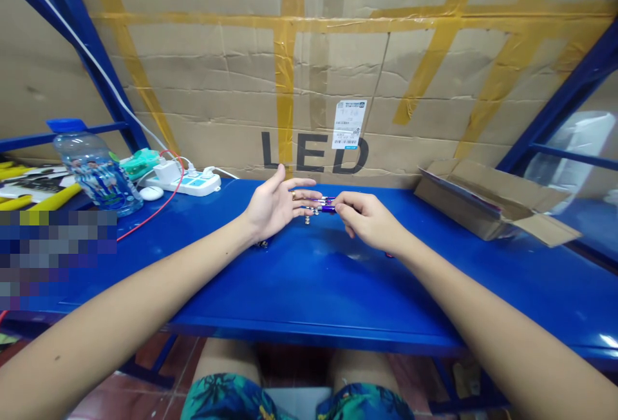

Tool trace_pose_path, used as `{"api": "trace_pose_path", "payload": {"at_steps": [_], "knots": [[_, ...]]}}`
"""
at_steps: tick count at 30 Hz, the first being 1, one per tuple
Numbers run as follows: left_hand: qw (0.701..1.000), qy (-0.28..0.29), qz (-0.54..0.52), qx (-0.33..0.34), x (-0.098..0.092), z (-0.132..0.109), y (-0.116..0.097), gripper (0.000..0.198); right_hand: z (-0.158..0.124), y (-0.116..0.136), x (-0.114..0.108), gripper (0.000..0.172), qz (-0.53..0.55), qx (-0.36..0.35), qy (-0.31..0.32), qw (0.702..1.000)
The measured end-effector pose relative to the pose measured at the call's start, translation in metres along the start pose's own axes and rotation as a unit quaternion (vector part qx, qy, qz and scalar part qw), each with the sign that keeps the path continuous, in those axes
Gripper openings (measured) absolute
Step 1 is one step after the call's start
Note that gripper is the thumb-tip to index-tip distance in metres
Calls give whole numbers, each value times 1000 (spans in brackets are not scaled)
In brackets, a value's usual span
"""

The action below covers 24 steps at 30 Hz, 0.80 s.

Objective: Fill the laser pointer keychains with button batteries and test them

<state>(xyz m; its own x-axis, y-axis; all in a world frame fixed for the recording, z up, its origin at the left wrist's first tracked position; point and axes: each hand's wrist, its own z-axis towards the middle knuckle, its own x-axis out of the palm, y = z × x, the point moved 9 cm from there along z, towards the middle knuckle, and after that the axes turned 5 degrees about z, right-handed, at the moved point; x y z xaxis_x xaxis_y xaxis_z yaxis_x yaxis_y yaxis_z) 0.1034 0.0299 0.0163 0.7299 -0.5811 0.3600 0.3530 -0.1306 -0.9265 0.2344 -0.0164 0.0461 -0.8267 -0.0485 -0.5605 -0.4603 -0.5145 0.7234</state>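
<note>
Above the middle of the blue table, my left hand (pixel 277 201) is open, palm turned right, fingers stretched out. A ring shows on one of its fingers. My right hand (pixel 367 217) is closed, thumb and forefinger pinching the end of shiny purple pen-like sticks (pixel 328 206) with silver parts. The sticks lie between the two hands, their left ends at my left fingertips; whether those fingers touch them I cannot tell. Small silver metal pieces (pixel 308 219) show just below the left fingertips. More small dark metallic pieces (pixel 261 244) lie by my left wrist, partly hidden.
An open cardboard box (pixel 463 204) sits at the right. At the left stand a plastic bottle (pixel 99 169) with a blue cap and a white power strip (pixel 193 181), with a red cable (pixel 164 204) nearby. A large cardboard sheet (pixel 217 91) marked LED backs the blue table (pixel 309 291).
</note>
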Motion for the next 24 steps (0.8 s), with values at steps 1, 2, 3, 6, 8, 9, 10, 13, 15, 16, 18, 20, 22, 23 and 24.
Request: {"api": "trace_pose_path", "payload": {"at_steps": [1, 2, 3, 6, 8, 9, 10, 13, 15, 16, 18, 20, 22, 23, 24], "knots": [[1000, 1, -1, 0, 0, 0, 0, 66, 0, 0, 0, 27, -1, 0, -1, 1000], [1000, 2, -3, 0, 1, 0, 0, 66, 0, 0, -1, 26, -2, 0, -4, 1000], [1000, 3, -4, 1, 1, 0, 0, 66, 0, 0, -2, 26, 0, 1, -7, 1000], [1000, 4, -2, 3, 1, 1, 0, 67, -1, -2, -2, 23, 16, 16, -7, 1000], [1000, 2, 4, 5, 1, 1, 0, 67, -1, -4, -1, 23, 39, 34, 0, 999], [1000, -1, 7, 7, 0, 0, 0, 67, -1, -5, -1, 23, 50, 42, 4, 998], [1000, -6, 11, 9, 0, 0, 0, 67, -1, -6, 0, 22, 57, 45, 5, 997], [1000, -20, 18, 14, -3, 0, -1, 67, 0, -4, -2, 22, 45, 34, 1, 998], [999, -23, 18, 14, -3, -1, -1, 66, 0, -3, -2, 24, 26, 23, -2, 999], [1000, -22, 17, 14, -3, -1, -1, 66, 1, -3, -2, 25, 20, 20, -3, 1000], [1000, -20, 13, 12, -2, -1, -1, 66, 1, -3, -2, 25, 16, 19, -3, 1000], [1000, -15, 8, 10, -1, 0, -1, 66, 1, -4, -1, 24, 21, 19, -2, 1000], [1000, -9, 6, 9, -1, 0, 0, 65, 1, -5, 0, 23, 25, 18, 1, 1000], [1000, -7, 6, 9, 0, 1, 0, 65, 1, -5, 0, 23, 25, 17, 3, 1000], [1000, -5, 8, 10, 0, 1, 0, 66, 1, -5, 1, 23, 24, 17, 4, 1000]]}}
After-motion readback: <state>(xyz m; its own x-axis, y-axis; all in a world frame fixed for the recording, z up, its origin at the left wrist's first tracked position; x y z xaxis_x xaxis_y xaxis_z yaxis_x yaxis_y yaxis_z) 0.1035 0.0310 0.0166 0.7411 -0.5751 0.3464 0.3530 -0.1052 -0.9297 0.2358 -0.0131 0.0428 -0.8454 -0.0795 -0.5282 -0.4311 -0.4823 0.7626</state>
